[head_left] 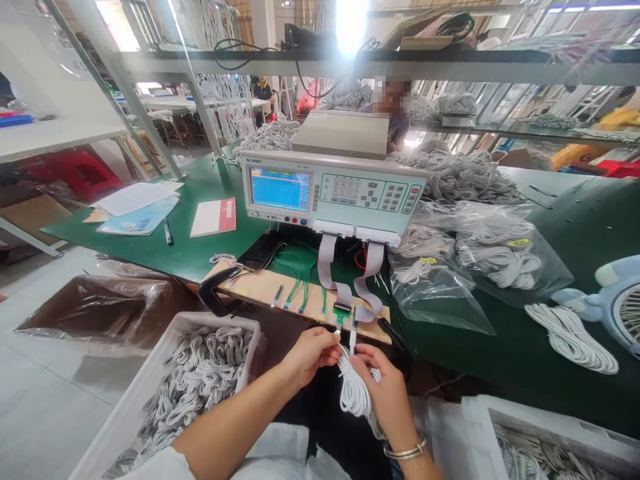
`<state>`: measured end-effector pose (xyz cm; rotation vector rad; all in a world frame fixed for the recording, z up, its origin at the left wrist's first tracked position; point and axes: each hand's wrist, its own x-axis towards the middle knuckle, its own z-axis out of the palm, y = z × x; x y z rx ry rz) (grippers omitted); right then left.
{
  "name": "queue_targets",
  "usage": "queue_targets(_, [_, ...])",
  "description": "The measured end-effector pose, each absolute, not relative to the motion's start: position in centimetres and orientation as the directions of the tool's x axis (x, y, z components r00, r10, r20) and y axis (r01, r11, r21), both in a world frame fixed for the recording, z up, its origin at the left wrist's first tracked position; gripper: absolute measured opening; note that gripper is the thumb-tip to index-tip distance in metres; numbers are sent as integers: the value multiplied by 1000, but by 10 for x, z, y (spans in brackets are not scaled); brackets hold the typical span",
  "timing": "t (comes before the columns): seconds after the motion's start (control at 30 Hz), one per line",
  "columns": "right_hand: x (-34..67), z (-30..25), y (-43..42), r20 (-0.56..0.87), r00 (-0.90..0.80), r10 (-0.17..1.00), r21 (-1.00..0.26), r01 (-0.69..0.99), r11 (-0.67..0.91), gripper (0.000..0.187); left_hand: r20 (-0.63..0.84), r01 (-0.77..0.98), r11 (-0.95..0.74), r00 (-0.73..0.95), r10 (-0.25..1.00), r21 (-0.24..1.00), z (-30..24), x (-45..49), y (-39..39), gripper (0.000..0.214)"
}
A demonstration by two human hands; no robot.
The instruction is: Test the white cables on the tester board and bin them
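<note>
A coiled white cable (356, 397) hangs between my hands at the front edge of the bench. My left hand (313, 353) is closed, thumb and fingertips pinching one end of it near a small green circuit board (341, 317). The other end has a white plug (353, 341) that points up at the wooden board (260, 283). My right hand (384, 383) is closed round the cable just below that plug. Whether either end is fully seated in a socket I cannot tell. Grey ribbon cables (327, 263) run from the green board up to a tester (335, 193) with a lit blue screen.
A white bin (253, 327) of bundled cables stands at my left, another bin (480, 413) at lower right. Bagged cables (435, 287), a loose coil (570, 337) and a fan (623, 293) lie to the right. A black clamp (213, 293) grips the board's left end.
</note>
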<state>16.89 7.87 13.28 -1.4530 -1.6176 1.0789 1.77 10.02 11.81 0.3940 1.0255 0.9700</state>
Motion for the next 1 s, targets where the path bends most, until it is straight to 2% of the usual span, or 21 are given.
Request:
queue_targets(0.4, [169,132,80,-27,-113,993,-914,404,21,27,-525,-510,526,161,835,680,118,17,99,23])
queue_targets(0.57, [167,132,79,9,-96,995,-923,381,45,26,-515,-551,464,71,854,693,122,26,94,23])
queue_targets(0.7, [165,134,82,-6,-40,999,-939,343,8,26,-494,-643,396,31,869,655,121,33,88,25])
queue_targets(0.83, [158,137,86,-175,-25,984,-976,135,-170,26,-466,-678,378,59,883,631,120,31,89,25])
queue_targets(0.93, [154,137,90,-327,-48,944,-941,-69,-330,27,-449,-629,438,155,880,642,123,27,94,29])
queue_targets(1.0, [155,136,95,-387,-71,919,-910,-131,-393,29,-452,-599,459,174,875,656,124,28,99,35])
